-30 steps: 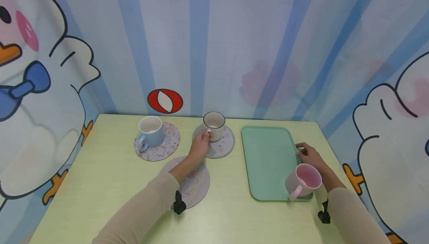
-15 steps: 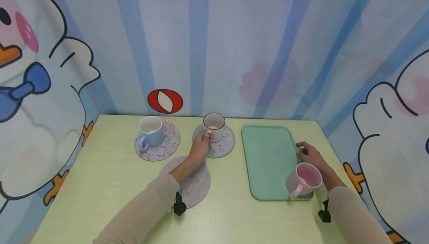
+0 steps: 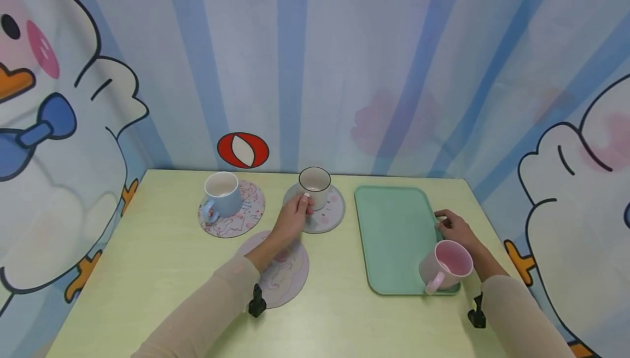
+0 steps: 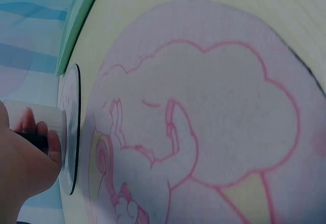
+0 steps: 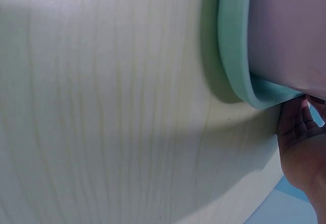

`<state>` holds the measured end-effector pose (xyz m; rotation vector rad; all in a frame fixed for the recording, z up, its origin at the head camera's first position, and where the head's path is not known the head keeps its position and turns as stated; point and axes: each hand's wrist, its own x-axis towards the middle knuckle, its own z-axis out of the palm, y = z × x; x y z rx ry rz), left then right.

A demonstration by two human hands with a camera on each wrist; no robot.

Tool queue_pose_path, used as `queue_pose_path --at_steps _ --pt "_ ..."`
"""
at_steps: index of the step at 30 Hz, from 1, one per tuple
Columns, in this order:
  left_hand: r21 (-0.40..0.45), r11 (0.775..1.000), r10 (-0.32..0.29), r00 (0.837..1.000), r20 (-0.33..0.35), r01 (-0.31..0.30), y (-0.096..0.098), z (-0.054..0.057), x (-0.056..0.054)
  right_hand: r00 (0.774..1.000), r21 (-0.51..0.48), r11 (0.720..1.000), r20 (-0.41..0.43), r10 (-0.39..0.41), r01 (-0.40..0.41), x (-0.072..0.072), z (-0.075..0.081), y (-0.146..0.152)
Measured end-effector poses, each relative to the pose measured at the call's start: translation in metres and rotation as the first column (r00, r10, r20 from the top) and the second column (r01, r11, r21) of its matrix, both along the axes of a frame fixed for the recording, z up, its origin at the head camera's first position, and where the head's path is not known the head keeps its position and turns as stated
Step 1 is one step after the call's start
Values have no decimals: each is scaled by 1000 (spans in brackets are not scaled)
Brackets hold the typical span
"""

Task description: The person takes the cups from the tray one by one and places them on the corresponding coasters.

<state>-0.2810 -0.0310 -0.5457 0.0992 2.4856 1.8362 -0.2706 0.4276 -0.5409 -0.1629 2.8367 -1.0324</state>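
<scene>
In the head view my left hand [image 3: 291, 218] pinches the handle of a white mug [image 3: 317, 189] with a dark rim. The mug stands upright on a round grey coaster [image 3: 328, 218]. At the tray's right side, my right hand [image 3: 459, 231] rests with loosely bent fingers against the rim of the green tray [image 3: 394, 238]. A pink mug [image 3: 443, 265] stands in the tray's near right corner, its handle toward me. The right wrist view shows the right fingers [image 5: 300, 122] by the tray's edge, partly hidden behind the pink mug.
A light blue mug [image 3: 223, 199] stands on a patterned round coaster [image 3: 248, 218] at the back left. Under my left forearm lies a larger-looking pink coaster [image 3: 290, 279] with a drawing. A printed cloth [image 3: 325, 74] rises behind the table [image 3: 147, 270].
My left forearm has shifted slightly to the left, the hand still at the white mug's handle. The mugs, tray and right hand keep their places.
</scene>
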Motion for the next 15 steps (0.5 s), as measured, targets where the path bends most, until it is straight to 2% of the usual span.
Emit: queue_pose_path --at_steps 7,11,15 --pt "-150 988 17 999 -49 -24 -16 5 1 999 3 1000 34 -4 4 0 -2 1" --pt "-159 987 28 999 -46 -35 -27 16 2 1000 10 1000 31 -5 4 0 -2 1" --pt "-141 990 16 996 -88 -28 -36 30 4 1000 8 1000 28 -3 3 0 -1 1"
